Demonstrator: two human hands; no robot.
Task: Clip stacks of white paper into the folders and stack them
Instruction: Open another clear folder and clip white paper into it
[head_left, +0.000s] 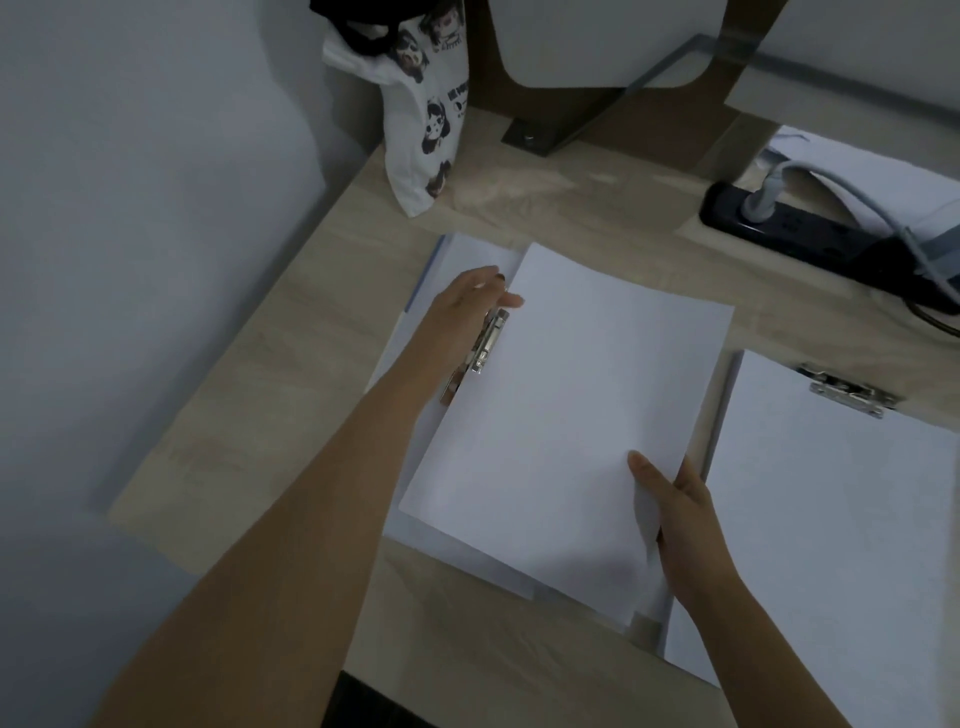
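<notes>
A stack of white paper (571, 410) lies tilted over an open folder (462, 254) in the middle of the desk. My right hand (680, 514) grips the stack's near right edge, thumb on top. My left hand (467, 304) rests on the folder's metal clip (485, 345) at the stack's left edge, fingers closed around the clip's lever. A second folder (831, 519) lies to the right with white paper under its own metal clip (849, 397).
A printed white tote bag (421, 124) stands at the back left of the wooden desk (291, 374). A black power strip (810, 234) with a grey cable lies at the back right. A dark metal bracket (550, 135) sits against the back panel.
</notes>
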